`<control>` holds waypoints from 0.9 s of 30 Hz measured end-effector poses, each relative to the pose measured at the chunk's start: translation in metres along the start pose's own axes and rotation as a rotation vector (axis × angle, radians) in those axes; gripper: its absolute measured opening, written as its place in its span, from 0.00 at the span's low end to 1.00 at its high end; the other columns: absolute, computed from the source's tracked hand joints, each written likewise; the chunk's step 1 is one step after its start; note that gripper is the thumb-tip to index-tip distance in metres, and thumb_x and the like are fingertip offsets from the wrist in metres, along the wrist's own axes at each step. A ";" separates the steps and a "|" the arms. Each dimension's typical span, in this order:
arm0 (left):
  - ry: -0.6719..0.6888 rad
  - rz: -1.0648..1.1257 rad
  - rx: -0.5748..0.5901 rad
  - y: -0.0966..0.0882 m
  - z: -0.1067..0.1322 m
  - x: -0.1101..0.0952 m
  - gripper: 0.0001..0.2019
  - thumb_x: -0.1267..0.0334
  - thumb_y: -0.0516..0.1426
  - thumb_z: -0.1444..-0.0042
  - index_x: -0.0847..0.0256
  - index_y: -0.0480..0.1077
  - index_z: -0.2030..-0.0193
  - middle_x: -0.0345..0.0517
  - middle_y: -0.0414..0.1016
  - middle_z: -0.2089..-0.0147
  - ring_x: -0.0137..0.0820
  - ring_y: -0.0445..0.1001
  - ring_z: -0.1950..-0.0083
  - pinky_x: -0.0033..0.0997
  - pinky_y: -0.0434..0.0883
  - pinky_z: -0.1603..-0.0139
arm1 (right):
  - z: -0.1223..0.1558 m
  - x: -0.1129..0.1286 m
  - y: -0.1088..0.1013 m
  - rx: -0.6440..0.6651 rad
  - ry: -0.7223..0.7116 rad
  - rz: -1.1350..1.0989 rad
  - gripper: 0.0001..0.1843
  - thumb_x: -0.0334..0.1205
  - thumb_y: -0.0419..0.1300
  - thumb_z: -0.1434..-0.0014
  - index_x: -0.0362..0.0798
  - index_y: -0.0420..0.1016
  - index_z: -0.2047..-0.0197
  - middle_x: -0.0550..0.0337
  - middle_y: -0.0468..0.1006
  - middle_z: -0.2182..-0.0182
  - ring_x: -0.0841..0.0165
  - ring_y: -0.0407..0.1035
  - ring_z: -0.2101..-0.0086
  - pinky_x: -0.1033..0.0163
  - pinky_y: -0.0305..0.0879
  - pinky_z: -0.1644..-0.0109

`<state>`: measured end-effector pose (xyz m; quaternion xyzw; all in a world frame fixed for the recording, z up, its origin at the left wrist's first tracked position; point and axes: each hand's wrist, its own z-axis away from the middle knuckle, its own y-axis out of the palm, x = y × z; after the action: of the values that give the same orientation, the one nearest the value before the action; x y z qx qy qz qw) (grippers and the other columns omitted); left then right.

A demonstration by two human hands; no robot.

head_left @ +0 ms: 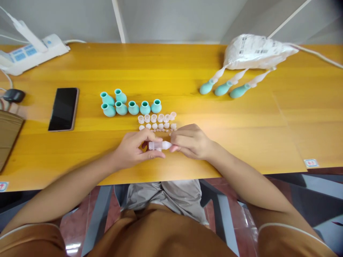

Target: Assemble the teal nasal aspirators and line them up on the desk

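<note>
My left hand (135, 148) holds a small clear plastic nozzle (158, 145) between thumb and fingers, lying sideways above the table, its whitish pointed end to the right. At that end my right hand (191, 142) is closed, thumb and fingers pinched together at the tip; whether a tiny part sits between them is hidden. Just beyond my hands are a row of clear plastic cups (153, 118), a row of small white domed caps (160, 126) and some tiny pale bits (160, 130). Several open-mouthed teal rubber bulbs (133, 107) stand farther back on the left.
Three teal bulbs with fitted nozzles (222, 89) lie at the back right, near a white plastic package (257, 53). On the left are a phone (63, 109), a power strip (34, 53), a dark plug-like object (14, 95) and a cardboard box (9, 135). The wooden table's (254, 142) front edge is close to me.
</note>
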<state>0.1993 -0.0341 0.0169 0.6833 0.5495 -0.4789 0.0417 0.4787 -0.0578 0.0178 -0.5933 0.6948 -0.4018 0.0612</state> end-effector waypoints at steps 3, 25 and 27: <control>-0.032 0.086 0.033 0.001 -0.002 0.002 0.24 0.34 0.70 0.22 0.56 0.81 0.45 0.38 0.87 0.63 0.27 0.83 0.69 0.24 0.74 0.68 | -0.002 0.005 -0.002 -0.029 0.011 -0.065 0.26 0.49 0.55 0.07 0.54 0.68 0.63 0.69 0.70 0.76 0.71 0.62 0.77 0.58 0.53 0.70; -0.921 -1.092 0.197 -0.111 -0.037 -0.005 0.22 0.44 0.60 0.33 0.56 0.73 0.40 0.68 0.81 0.35 0.69 0.83 0.30 0.73 0.83 0.26 | 0.007 -0.011 -0.013 -0.608 0.327 -0.254 0.36 0.55 0.63 0.11 0.53 0.67 0.74 0.68 0.64 0.82 0.71 0.60 0.83 0.60 0.54 0.78; -0.814 -1.084 0.150 -0.115 -0.029 0.009 0.17 0.45 0.61 0.34 0.53 0.72 0.48 0.63 0.82 0.43 0.66 0.84 0.36 0.70 0.84 0.30 | 0.006 -0.011 -0.013 -0.612 0.347 -0.246 0.37 0.57 0.62 0.11 0.54 0.67 0.75 0.68 0.64 0.82 0.70 0.59 0.83 0.59 0.54 0.78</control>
<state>0.1252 0.0340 0.0803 0.0779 0.7202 -0.6877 -0.0483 0.4959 -0.0507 0.0177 -0.5864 0.7063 -0.2744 -0.2862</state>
